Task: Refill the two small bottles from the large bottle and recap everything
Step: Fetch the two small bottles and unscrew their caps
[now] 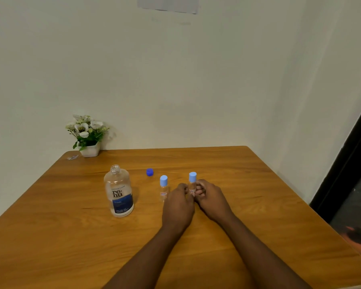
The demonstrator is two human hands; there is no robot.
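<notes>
Wooden desk point(248, 184), large bottle point(118, 191) uncapped; my left hand point(178, 203) and right hand point(212, 198) clutch one capped small bottle point(192, 180). Pouring looks all ahead.

On my feed I can read only 1 brand: "re-nu", in dark letters on the label of the large bottle point(118, 190). The fine print above it and on the blue band below is too blurred. The red-marked labels on the left small bottle point(164, 189) and the right small bottle point(192, 187) are illegible.
</notes>
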